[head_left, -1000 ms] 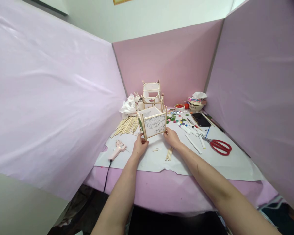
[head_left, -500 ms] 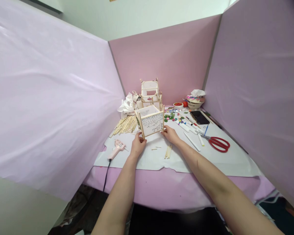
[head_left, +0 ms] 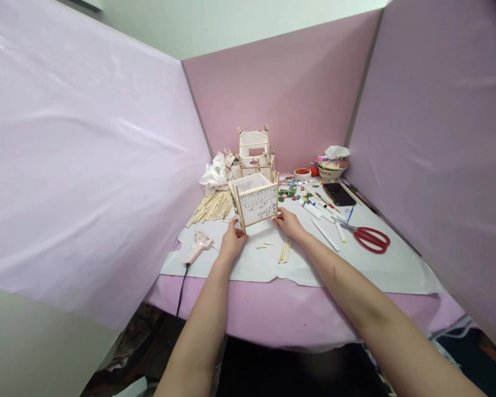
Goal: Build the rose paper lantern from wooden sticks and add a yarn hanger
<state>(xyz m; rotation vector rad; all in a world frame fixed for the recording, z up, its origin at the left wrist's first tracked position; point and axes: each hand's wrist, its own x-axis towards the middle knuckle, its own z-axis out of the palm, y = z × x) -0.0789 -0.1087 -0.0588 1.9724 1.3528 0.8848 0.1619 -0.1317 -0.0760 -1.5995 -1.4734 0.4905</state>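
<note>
Between my hands is a box-shaped lantern frame (head_left: 258, 205) of thin wooden sticks with white panels, its near panel bearing a drawing and dark marks. My left hand (head_left: 232, 240) grips its lower left corner, fingers closed on the stick. At the lower right corner, my right hand (head_left: 288, 223) pinches the frame. The frame sits slightly tilted. A few cut sticks (head_left: 285, 252) and two tiny stick pieces (head_left: 262, 247) lie in front of it on the white sheet. Left of my left hand rests a pink glue gun (head_left: 199, 247) with a black cord.
More stick frames (head_left: 254, 144) stand behind. A pile of sticks (head_left: 212, 207) lies at left, near crumpled white tissue (head_left: 215, 173). To the right are white markers (head_left: 325, 235), red-handled scissors (head_left: 371, 240), a phone (head_left: 339, 194) and a bowl (head_left: 330, 173). Pink panels (head_left: 281, 94) enclose the table.
The view has shifted slightly, so the whole scene sits a little higher and further right. Both hands keep their hold on the lantern frame, which has hardly moved.
</note>
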